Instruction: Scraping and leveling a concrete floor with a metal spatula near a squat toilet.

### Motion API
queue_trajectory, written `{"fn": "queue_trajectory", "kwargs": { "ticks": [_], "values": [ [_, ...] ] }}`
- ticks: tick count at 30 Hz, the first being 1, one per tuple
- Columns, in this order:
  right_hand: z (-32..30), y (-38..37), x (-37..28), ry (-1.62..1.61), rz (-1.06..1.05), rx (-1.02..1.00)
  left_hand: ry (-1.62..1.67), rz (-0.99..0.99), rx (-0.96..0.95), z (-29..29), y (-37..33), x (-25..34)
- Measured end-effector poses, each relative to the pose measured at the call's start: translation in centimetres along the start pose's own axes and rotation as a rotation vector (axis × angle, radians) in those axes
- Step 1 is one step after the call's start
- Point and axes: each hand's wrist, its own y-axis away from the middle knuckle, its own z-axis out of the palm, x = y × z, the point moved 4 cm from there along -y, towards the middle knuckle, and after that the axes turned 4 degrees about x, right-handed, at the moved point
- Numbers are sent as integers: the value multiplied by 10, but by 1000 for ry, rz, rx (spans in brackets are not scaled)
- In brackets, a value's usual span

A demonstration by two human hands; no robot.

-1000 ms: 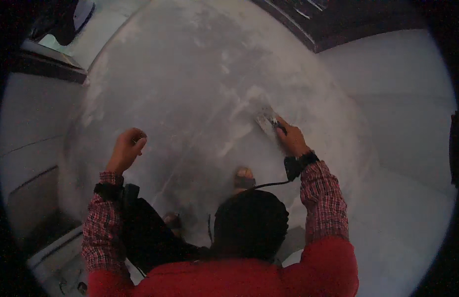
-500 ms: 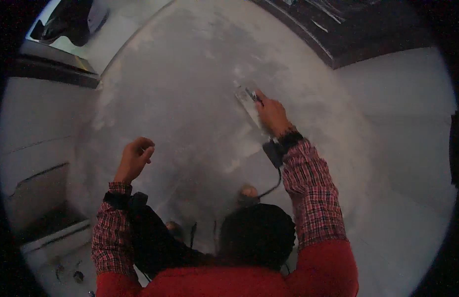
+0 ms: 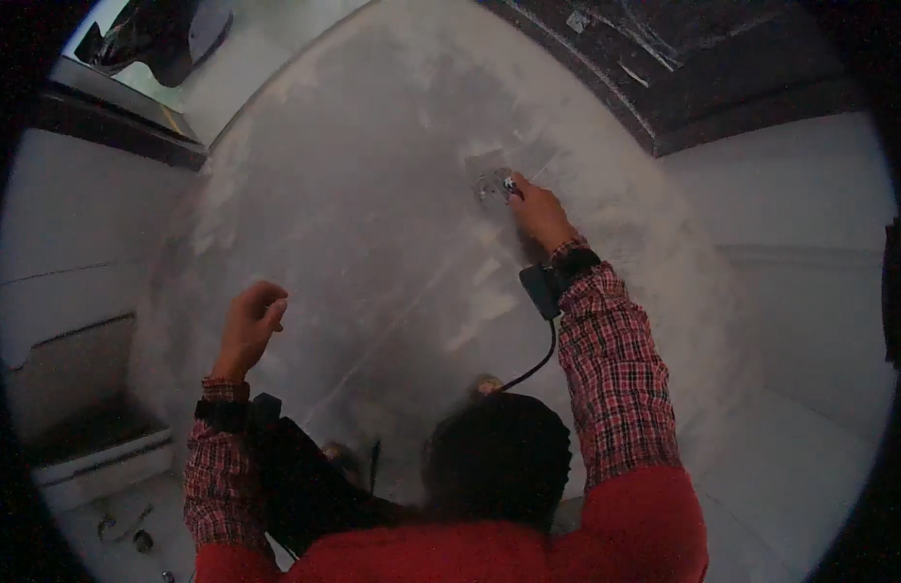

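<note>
A trowel [image 3: 489, 181] with a flat metal blade lies against the mottled grey surface [image 3: 343, 194], right of the middle. My right hand [image 3: 542, 216] is closed round its handle, and the hand and wrist cover part of the blade. Grey smears show on the blade's visible end. Lower on the left, my left hand [image 3: 248, 325] hangs over the same surface, apart from the trowel. Its fingers curl loosely, the thumb stands off from them, and nothing is in it.
A dark ledge [image 3: 693, 107] with thin debris on it borders the surface at the upper right. A dark-edged sill [image 3: 120, 131] is at the upper left. A recessed box-like step [image 3: 91, 389] stands at the left, with small loose items [image 3: 139, 539] below it.
The trowel has swung slightly, and my right hand sits a little to the right on it. My left hand has shifted slightly down and left.
</note>
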Motion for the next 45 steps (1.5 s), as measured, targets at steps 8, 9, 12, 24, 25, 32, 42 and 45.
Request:
{"fn": "queue_trajectory", "kwargs": {
  "ticks": [8, 9, 12, 24, 25, 32, 42, 45],
  "values": [
    [-4, -31, -9, 88, -17, -49, 45, 55, 38, -1, 3, 11],
    [-1, -27, -11, 97, -30, -66, 19, 44, 48, -6, 4, 13],
    [-9, -32, -14, 52, -141, 143, -21, 1, 27, -9, 27, 29],
    [-44, 32, 13, 58, 22, -38, 45, -110, 171, -57, 83, -10],
    [-49, 36, 25, 90, 71, -31, 24, -129, 161, -54, 83, -9],
    [-110, -69, 0, -17, 49, 26, 24, -177, 177, -54, 69, 36],
    [-47, -76, 38, 69, 12, -20, -171, 46, 181, -94, 103, 120],
    [-41, -53, -30, -131, 59, -137, -341, 92, 257, -104, 138, 155]
  ]
}}
